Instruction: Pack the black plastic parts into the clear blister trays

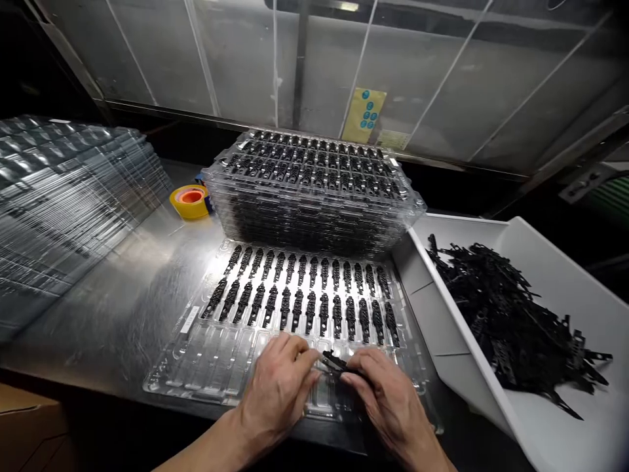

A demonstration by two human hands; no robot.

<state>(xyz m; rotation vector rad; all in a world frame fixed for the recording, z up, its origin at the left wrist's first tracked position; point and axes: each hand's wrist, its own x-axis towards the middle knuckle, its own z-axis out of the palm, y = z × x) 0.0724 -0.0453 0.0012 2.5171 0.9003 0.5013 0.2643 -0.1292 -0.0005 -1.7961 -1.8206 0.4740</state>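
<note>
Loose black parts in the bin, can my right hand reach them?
Likely yes: the loose parts lie uncovered, though the right hand, holding a black part, must clear the bin wall.

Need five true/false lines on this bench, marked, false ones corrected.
1. The right hand holds a black part. True.
2. The yellow tape roll sits in the white bin. False: it lies on the metal table.
3. The white bin holds heaped loose parts. True.
4. The front tray shows two rows of black parts. True.
5. The filled tray stack stands nearer the person than those rows. False: it stands beyond them.
</note>
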